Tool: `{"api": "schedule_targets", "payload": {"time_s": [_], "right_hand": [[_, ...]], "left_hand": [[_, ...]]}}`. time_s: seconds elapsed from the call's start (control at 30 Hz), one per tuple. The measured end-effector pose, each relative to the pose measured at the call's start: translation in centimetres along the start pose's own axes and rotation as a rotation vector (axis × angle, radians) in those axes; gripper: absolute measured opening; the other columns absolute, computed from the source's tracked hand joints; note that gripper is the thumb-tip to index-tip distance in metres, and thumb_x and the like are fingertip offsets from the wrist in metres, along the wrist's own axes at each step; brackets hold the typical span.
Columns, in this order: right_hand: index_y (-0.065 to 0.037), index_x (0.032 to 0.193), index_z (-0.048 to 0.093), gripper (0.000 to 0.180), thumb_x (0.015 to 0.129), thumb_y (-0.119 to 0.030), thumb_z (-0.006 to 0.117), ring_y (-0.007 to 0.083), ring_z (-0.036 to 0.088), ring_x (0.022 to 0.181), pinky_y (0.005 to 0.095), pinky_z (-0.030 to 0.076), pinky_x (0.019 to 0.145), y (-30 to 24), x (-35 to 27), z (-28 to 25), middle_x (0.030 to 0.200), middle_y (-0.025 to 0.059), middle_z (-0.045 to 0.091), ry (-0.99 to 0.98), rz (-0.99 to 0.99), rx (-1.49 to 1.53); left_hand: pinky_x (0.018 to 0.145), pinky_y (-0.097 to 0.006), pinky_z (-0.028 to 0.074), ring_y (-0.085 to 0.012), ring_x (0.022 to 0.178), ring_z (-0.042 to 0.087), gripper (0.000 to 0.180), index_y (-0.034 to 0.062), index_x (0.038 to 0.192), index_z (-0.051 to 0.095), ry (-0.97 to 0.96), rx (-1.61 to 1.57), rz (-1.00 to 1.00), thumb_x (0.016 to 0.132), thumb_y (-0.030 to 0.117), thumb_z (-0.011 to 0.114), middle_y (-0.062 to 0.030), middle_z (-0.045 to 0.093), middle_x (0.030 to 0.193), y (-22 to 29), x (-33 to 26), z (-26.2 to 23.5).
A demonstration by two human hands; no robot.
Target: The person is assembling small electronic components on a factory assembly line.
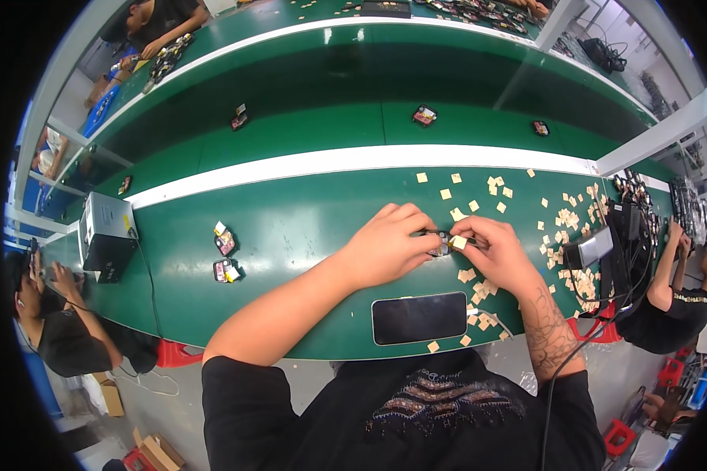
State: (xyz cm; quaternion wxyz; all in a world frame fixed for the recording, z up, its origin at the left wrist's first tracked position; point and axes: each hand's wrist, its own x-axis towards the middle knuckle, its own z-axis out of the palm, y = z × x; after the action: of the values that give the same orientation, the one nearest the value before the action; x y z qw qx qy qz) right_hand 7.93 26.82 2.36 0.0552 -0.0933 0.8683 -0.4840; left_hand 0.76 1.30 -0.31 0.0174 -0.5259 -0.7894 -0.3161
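Far left on the green bench [291, 228]: grey box [106, 234], then two small compacts [225, 257] lying apart from the work. Centre: left hand [389, 245] closed around a small dark case [440, 243], bracing it just above the bench. Right hand [491, 250] pinches a tan square [459, 242] against the case, likely pressing it in. Phone [419, 317] lies below; loose tan squares [562, 235] scattered right, within reach.

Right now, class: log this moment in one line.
left hand + right hand: hold small case | beige square on it | phone near
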Motion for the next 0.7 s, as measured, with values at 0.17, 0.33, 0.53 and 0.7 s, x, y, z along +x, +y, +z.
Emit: {"api": "schedule_targets", "payload": {"time_s": [0.17, 0.33, 0.53, 0.7], "right_hand": [[-0.002, 0.117, 0.072, 0.030, 0.089, 0.009, 0.075, 0.0100, 0.040, 0.060, 0.0273, 0.035, 0.056, -0.2, 0.2, -0.9, 0.081, 0.0023, 0.062, -0.046, -0.108, -0.028], [-0.003, 0.117, 0.071, 0.024, 0.094, 0.001, 0.074, 0.0324, 0.075, 0.086, 0.0413, 0.059, 0.075, -1.7, 0.3, 0.0, 0.110, 0.0146, 0.076, -0.002, -0.068, -0.159], [-0.003, 0.116, 0.071, 0.024, 0.092, 0.000, 0.073, 0.0343, 0.075, 0.090, 0.0426, 0.059, 0.077, -2.6, 0.2, 1.7, 0.107, 0.0138, 0.075, 0.036, -0.107, -0.337], [-0.004, 0.115, 0.071, 0.023, 0.093, 0.000, 0.076, 0.0320, 0.073, 0.081, 0.0401, 0.057, 0.071, -2.2, 0.2, 2.0, 0.103, 0.0133, 0.074, 0.089, -0.033, -0.214]], "left_hand": [[0.096, -0.041, 0.050, -0.0230, 0.114, 0.063, 0.020, 0.0165, 0.110, 0.075, -0.012, 0.130, 0.046, 0.090, 0.018, 0.079, -0.0012, 0.069, 0.118, 0.5, -0.2, -0.2], [0.094, -0.039, 0.050, -0.0225, 0.110, 0.064, 0.015, 0.0139, 0.106, 0.074, -0.017, 0.226, 0.077, 0.093, 0.019, 0.076, -0.0031, 0.070, 0.115, 0.6, -0.2, 0.0], [0.094, -0.040, 0.050, -0.0239, 0.109, 0.064, 0.020, 0.0109, 0.107, 0.073, 0.004, 0.213, 0.084, 0.090, 0.019, 0.079, -0.0033, 0.070, 0.114, 0.5, -0.4, 0.1], [0.096, -0.042, 0.050, -0.0278, 0.110, 0.064, 0.037, 0.0109, 0.118, 0.069, 0.015, -0.041, -0.046, 0.084, 0.016, 0.084, -0.0035, 0.069, 0.112, 0.4, 0.0, -0.3]]}}
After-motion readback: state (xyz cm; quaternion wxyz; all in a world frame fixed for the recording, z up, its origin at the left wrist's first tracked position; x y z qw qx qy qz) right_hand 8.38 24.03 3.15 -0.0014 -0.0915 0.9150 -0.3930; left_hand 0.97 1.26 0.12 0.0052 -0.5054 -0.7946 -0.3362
